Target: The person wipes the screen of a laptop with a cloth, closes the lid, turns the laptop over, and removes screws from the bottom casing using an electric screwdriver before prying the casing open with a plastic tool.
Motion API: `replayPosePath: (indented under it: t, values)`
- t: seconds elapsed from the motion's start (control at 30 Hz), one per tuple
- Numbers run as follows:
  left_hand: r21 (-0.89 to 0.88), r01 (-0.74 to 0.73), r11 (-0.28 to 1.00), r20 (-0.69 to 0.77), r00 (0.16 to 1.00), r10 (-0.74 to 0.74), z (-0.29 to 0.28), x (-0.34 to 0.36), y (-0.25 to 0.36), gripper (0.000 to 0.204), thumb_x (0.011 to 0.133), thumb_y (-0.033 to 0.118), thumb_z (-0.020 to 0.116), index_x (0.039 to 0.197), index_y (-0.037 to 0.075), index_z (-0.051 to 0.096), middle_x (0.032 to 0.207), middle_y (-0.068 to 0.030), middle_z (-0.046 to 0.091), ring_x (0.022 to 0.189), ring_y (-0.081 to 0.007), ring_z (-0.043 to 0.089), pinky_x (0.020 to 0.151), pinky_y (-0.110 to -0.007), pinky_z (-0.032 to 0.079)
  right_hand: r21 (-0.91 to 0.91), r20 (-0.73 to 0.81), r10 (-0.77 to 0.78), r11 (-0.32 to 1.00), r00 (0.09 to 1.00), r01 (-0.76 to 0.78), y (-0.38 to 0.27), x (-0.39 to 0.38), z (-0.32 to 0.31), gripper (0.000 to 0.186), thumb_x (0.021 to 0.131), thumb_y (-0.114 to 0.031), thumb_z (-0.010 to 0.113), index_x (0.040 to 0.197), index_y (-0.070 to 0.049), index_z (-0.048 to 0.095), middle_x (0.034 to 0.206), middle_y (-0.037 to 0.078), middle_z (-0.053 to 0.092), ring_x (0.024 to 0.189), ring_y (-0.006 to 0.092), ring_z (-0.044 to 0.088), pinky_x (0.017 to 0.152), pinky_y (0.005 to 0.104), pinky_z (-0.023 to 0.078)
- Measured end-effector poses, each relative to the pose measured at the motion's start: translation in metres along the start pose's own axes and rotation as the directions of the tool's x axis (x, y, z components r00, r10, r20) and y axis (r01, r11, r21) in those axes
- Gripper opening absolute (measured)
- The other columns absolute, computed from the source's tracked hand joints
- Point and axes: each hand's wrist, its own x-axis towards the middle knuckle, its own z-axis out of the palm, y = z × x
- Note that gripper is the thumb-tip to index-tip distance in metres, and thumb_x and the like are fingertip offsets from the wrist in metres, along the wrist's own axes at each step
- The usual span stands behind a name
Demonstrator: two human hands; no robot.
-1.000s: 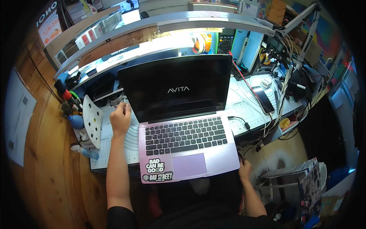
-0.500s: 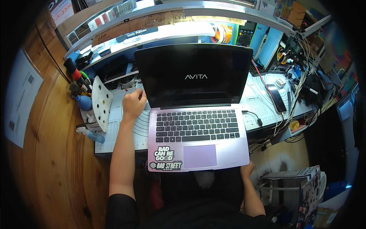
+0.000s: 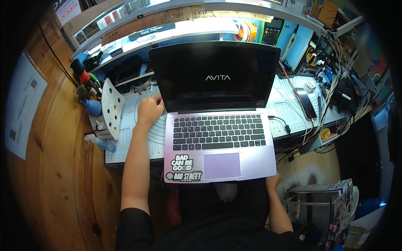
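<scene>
Since the frame of a second ago, the whole view has been shifted, with bench and laptop placed higher and further right, and the left hand point(image 3: 150, 112) has been brought closer to the screen's edge. Held at the centre is the open laptop with pale lilac metal body and black keys point(image 3: 217, 133), its front overhung past the bench edge above the lap; what bears its weight cannot be told. On its glossy black screen point(image 3: 215, 81) a white logo is shown. By judgement, the step in hand is a steadying one – the screen seems to be watched while the body is kept still. The left fingers are curled at the screen's lower left edge; whether the edge is gripped cannot be told. The right hand point(image 3: 273, 180) is held by the right front corner, its fingers hidden.

For any shift of the laptop, support under the front would be called for, and slack in the black cord with a thick connector point(image 3: 287, 128) at the right side. Further right on the white printed work mat point(image 3: 119, 151), a dark slab-shaped phone point(image 3: 307, 106) is laid among cables – a snag, perhaps. At left, room is narrowed by a white perforated panel point(image 3: 112, 109) and a clear blue spray bottle point(image 3: 106, 145).
</scene>
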Motion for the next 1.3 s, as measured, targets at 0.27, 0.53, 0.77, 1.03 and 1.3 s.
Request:
replayPosePath:
  t: [0.27,0.53,0.77,1.03,1.3]
  values:
    - [0.024,0.008,1.000,0.011,1.000,-0.008,0.001,0.001,-0.001,0.025,0.089,0.025,0.064,0.080,0.003,0.071,0.067,-0.0184,0.066,0.062,-0.0369,0.063,0.063,-0.045,0.048,-0.020,-0.006,0.004,1.000,1.000,-0.004,0.010,0.001,0.007,0.032,0.088,-0.033,0.070,0.096,-0.002,0.071,0.084,0.022,0.072,0.082,0.0424,0.070,0.072,0.0487,0.053]
    - [-0.008,-0.026,1.000,-0.021,0.999,0.025,0.003,0.001,-0.003,0.023,0.089,0.025,0.065,0.084,0.004,0.073,0.070,-0.0184,0.068,0.064,-0.0363,0.065,0.064,-0.043,0.050,-0.025,0.013,0.013,1.000,1.000,-0.013,0.006,0.001,0.005,0.030,0.088,-0.032,0.070,0.095,-0.003,0.072,0.080,0.022,0.071,0.079,0.0426,0.070,0.069,0.0480,0.052]
    - [0.015,0.003,1.000,0.015,1.000,-0.003,-0.001,0.001,0.001,0.022,0.088,0.024,0.065,0.088,0.004,0.074,0.072,-0.0191,0.068,0.065,-0.0367,0.066,0.066,-0.044,0.051,-0.039,0.057,0.046,0.998,0.997,-0.044,0.004,0.006,0.005,0.031,0.087,-0.033,0.070,0.096,-0.003,0.072,0.080,0.024,0.070,0.079,0.0432,0.070,0.069,0.0487,0.051]
    - [0.052,-0.019,0.998,-0.007,1.000,0.019,0.001,0.000,0.000,0.024,0.088,0.026,0.063,0.082,0.004,0.072,0.074,-0.0201,0.070,0.072,-0.0385,0.068,0.071,-0.048,0.053,0.190,-0.070,-0.027,0.981,0.997,0.040,0.002,0.001,0.007,0.041,0.092,-0.034,0.068,0.098,0.006,0.071,0.079,0.032,0.067,0.081,0.0488,0.068,0.067,0.0533,0.050]
    - [0.046,0.009,0.999,0.012,1.000,-0.009,-0.006,-0.005,0.000,0.027,0.090,0.029,0.063,0.083,0.004,0.072,0.075,-0.0202,0.070,0.073,-0.0393,0.068,0.072,-0.048,0.053,-0.071,0.074,0.110,0.992,0.991,-0.105,-0.013,-0.001,-0.008,0.027,0.084,-0.012,0.070,0.101,0.008,0.070,0.091,0.030,0.070,0.089,0.0451,0.070,0.075,0.0454,0.052]
